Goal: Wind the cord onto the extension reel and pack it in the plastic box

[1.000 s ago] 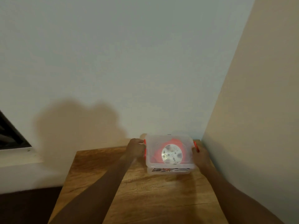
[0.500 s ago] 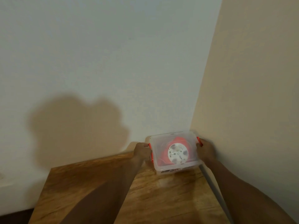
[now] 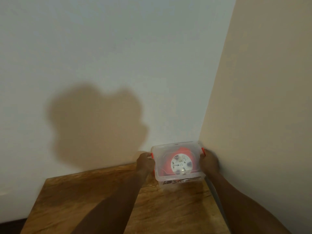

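Observation:
A clear plastic box [image 3: 179, 180] with a lid on and red side clips stands at the far right corner of a wooden table [image 3: 101, 200]. Through the lid shows the red extension reel [image 3: 181, 164] with its white socket face. My left hand [image 3: 145, 163] grips the box's left side at the red clip. My right hand [image 3: 209, 162] grips the right side, close to the side wall. The cord itself is not visible.
A white wall [image 3: 118, 65] rises behind the table and a cream wall [image 3: 270, 115] stands close on the right. A grey strip [image 3: 217, 200] runs along the table's right edge. My shadow falls on the back wall.
The box has travelled right and back into the corner with both hands on its sides. The view has swung right, so the dark window at left is gone.

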{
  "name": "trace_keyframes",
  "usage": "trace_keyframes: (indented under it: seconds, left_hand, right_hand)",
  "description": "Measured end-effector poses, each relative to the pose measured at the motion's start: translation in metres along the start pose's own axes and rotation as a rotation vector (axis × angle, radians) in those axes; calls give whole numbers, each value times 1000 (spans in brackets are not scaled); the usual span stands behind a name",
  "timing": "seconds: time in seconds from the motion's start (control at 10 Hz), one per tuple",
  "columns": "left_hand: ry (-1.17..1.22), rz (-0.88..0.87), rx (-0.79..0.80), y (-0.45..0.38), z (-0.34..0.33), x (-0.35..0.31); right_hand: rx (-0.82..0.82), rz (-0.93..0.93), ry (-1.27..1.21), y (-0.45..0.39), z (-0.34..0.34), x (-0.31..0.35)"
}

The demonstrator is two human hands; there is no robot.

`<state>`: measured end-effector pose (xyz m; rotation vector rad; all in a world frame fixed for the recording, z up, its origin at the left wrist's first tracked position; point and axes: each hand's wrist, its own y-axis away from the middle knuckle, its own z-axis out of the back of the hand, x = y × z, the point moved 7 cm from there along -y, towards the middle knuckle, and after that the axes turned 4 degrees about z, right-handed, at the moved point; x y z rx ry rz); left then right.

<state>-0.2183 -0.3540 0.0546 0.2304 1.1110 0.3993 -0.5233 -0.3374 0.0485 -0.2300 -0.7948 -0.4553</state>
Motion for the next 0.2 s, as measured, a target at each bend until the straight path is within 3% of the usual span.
trace_keyframes:
  seconds: [0.2]
  left_hand:
    - [-168,-82,-154,7,39,6]
  right_hand:
    - [14,118,137,-3,5,20]
